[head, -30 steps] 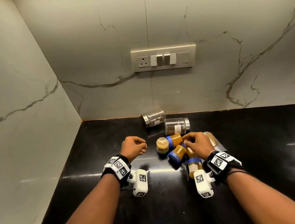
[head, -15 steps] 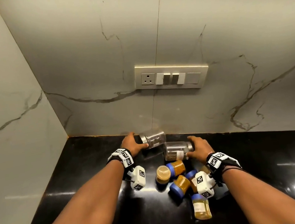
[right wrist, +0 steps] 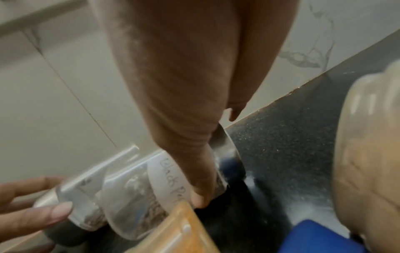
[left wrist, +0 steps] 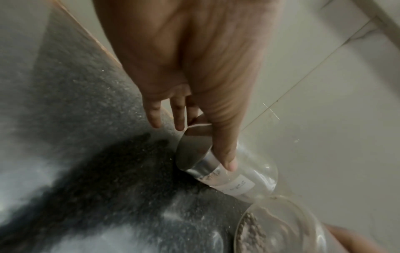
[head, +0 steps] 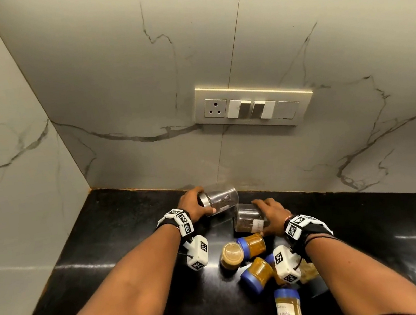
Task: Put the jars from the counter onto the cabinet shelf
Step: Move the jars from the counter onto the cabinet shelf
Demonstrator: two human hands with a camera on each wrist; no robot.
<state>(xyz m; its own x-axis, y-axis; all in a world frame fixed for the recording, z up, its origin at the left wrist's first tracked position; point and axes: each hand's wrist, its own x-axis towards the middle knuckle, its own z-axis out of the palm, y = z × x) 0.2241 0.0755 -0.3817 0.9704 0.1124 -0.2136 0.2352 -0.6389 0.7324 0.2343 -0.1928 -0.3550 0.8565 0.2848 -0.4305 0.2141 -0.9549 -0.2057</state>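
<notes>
The right hand (head: 272, 213) covers the lid end of its clear jar (head: 247, 219), so from the head view that lid is hidden; the right wrist view shows a metal rim under the palm and a paper label reading "Black P…", the rest cut off by the thumb. A wrist camera block hides part of the blue-lidded jars (head: 256, 274) lying in a heap on the black counter (head: 121, 233) at 6 o'clock of the hands.

The left hand (head: 193, 206) grips a second clear jar (head: 221, 201) at its steel lid (left wrist: 192, 152), thumb along the side; the right hand's fingers curl round the labelled jar. Both jars sit at the counter's back edge, near the wall, touching each other.

Half a second ago the hands had only just reached these jars, lying flat; now both are tipped up, bases raised.

The left wrist view alone shows the little finger and its neighbour held straight, clear of the lid. Only the head view shows the switch plate (head: 253, 107) at 12 o'clock.
</notes>
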